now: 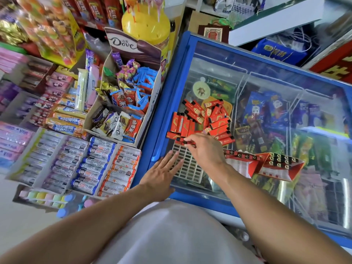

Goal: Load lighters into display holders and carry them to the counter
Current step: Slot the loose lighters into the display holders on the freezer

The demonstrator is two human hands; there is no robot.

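On the glass lid of the blue freezer point(167, 119), a loose heap of red lighters point(207, 119) lies just beyond a white gridded display holder point(187, 166), which sits near the lid's left front corner. The right hand point(206, 149) reaches over the holder's far edge with one lighter point(189, 142) pinched between fingertips and thumb, while the left hand point(162, 174) lies flat, fingers straight, pressing the holder's near-left side to steady it. These lighters look light, hard and smooth, so they should slide easily on glass and against each other; pinching one across its narrow sides near the dark cap seems the surest hold for dropping it upright into a slot. The holder looks like thin, stiff plastic, light enough to skate, and once full is probably best carried with both hands under its edges. To the right lies an opened red carton point(276, 164).
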